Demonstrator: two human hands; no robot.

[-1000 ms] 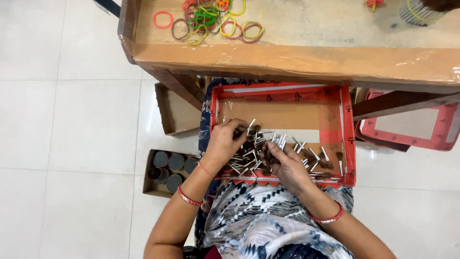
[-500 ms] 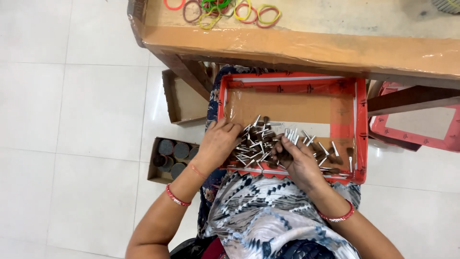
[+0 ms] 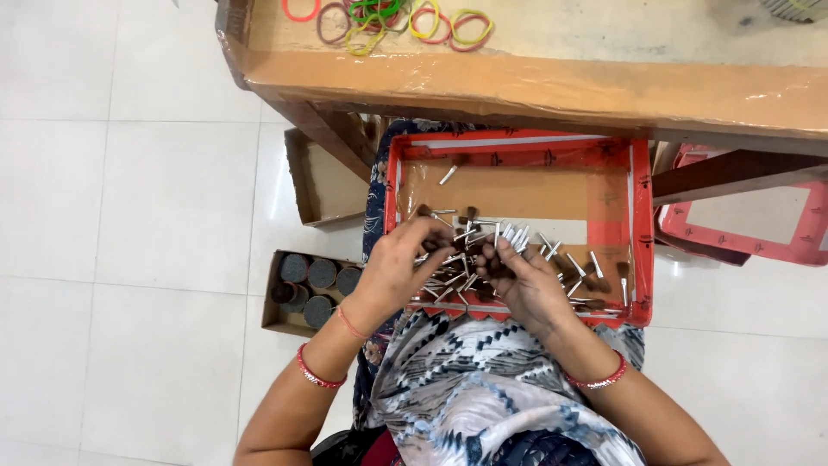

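Observation:
A shallow cardboard tray with red taped edges (image 3: 640,216) rests on my lap. It holds several small brown pieces on thin metal stems (image 3: 580,267), heaped toward its near side. My left hand (image 3: 398,267) lies on the left of the heap, fingers curled around a bunch of the stemmed pieces. My right hand (image 3: 524,285) rests on the middle of the heap with fingers bent over more of them. The two hands almost touch. One stray stemmed piece (image 3: 448,175) lies alone at the tray's far left.
A tape-covered cardboard tabletop (image 3: 552,82) spans the top, with coloured rubber bands (image 3: 388,17) on it. On the tiled floor at left sit a small box of round dark discs (image 3: 310,289) and an empty cardboard box (image 3: 323,185). A second red-edged tray (image 3: 746,229) lies at right.
The view has shifted so the tray and hands sit further right. Both hands have drawn closer together over the heap.

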